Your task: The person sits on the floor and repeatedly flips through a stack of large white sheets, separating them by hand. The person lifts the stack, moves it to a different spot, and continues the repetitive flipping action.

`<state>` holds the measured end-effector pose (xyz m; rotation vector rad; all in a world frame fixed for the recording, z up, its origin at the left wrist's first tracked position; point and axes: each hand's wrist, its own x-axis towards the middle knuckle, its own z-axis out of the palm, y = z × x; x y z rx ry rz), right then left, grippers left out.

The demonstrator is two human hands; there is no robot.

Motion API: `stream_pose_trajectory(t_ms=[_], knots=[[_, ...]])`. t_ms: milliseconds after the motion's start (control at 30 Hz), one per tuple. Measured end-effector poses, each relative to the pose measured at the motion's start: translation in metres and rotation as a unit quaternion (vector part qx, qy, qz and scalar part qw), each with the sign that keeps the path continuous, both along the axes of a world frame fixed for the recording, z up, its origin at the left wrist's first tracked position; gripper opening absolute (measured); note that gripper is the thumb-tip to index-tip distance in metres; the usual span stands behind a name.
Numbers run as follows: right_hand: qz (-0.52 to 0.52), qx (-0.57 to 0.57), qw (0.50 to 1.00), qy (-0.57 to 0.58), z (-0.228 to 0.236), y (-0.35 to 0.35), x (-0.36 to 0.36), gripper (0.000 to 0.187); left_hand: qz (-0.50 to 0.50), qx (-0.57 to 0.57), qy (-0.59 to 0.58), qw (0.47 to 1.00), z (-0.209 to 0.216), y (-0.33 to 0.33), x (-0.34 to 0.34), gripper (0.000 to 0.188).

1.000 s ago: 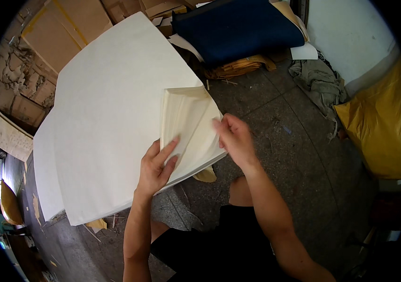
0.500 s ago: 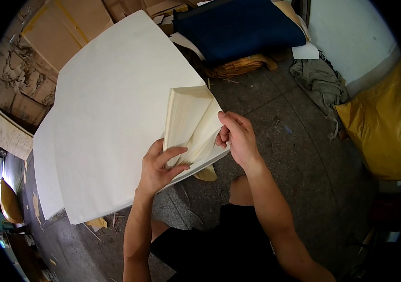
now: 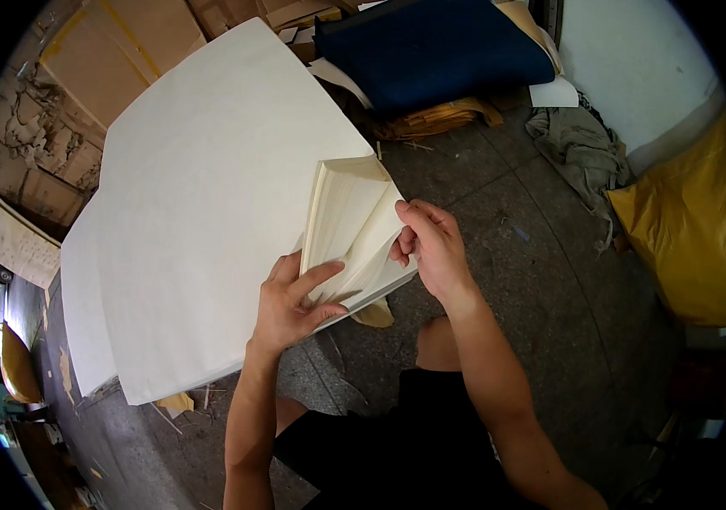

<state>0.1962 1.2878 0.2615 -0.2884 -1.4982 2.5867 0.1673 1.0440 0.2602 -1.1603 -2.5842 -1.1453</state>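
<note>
A large stack of white paper sheets [image 3: 193, 195] lies at the middle and left, and its near right corner is bent back. The turned-up sheets [image 3: 342, 200] form a cream-coloured wedge of fanned layers. My left hand [image 3: 288, 302] rests on the near end of this wedge, its thumb and forefinger spread apart over the layers and its other fingers partly behind the fold. At the stack's right edge, my right hand [image 3: 433, 246] pinches the paper sheets between thumb and curled fingers. How many sheets it holds is hidden.
A dark blue folded sheet [image 3: 431, 55] lies on a brown bundle [image 3: 439, 119] at the back. Grey cloth [image 3: 580, 144] and a yellow sack [image 3: 686, 229] sit to the right by a pale wall. Cardboard [image 3: 121, 64] stands far left. Scraps litter the dark floor [image 3: 541, 272].
The upturned wedge of sheets has leaned a little to the right. My left hand has shifted slightly right along with it, while my right hand has barely moved.
</note>
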Motion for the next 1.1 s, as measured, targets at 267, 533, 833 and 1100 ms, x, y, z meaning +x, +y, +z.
stream_pose_trajectory(t_ms=[267,533,833,1100], knots=[[0.000,-0.022,1.000,0.000,-0.005,0.001,0.002,0.034,-0.005,0.042,-0.012,0.999,-0.008,-0.002,-0.003,0.053],[-0.018,0.108,0.994,-0.015,-0.004,-0.002,0.002,0.035,-0.004,0.029,0.012,0.999,-0.011,-0.004,-0.004,0.041],[0.007,0.004,1.000,0.003,-0.004,-0.002,0.000,0.036,0.004,0.037,-0.010,0.999,-0.010,-0.003,-0.003,0.052],[-0.044,0.340,0.938,0.045,-0.014,-0.001,0.003,0.035,0.028,0.066,0.007,0.997,-0.008,0.004,-0.001,0.045]])
